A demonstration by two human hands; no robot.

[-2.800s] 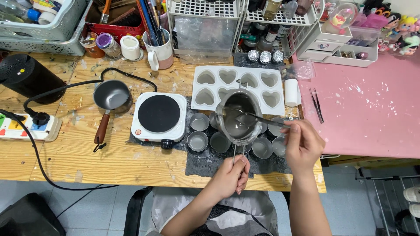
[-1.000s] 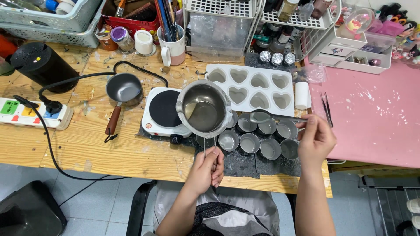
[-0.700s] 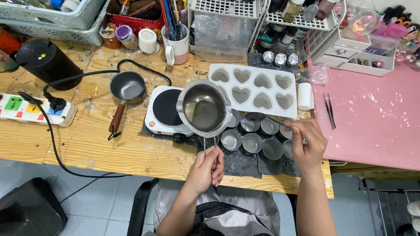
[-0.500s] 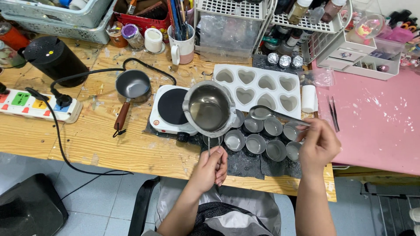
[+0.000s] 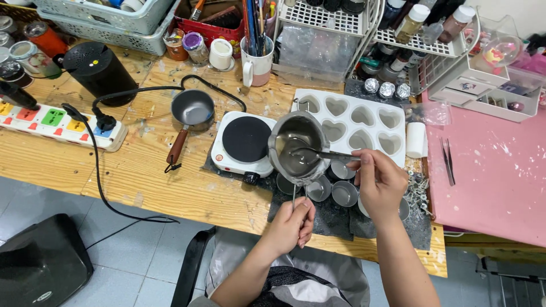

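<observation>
My left hand (image 5: 292, 225) grips the thin handle of a small metal melting pot (image 5: 297, 149), held up above several small round metal tins (image 5: 344, 193) on a dark mat (image 5: 336, 219). My right hand (image 5: 380, 183) holds a metal spoon (image 5: 318, 153) whose bowl dips into the pot. Behind the pot lies a white mould with heart-shaped cavities (image 5: 357, 124). A white single-burner hot plate (image 5: 244, 142) stands just left of the pot.
A small grey saucepan with a wooden handle (image 5: 190, 113) sits left of the hot plate. A power strip (image 5: 62, 124), a black cylinder (image 5: 98, 73), cups, jars and wire racks fill the back. A pink mat (image 5: 493, 170) with tweezers (image 5: 448, 161) lies on the right.
My right hand has brought the spoon from over the tins into the pot. The pot stays lifted in my left hand, right of the hot plate.
</observation>
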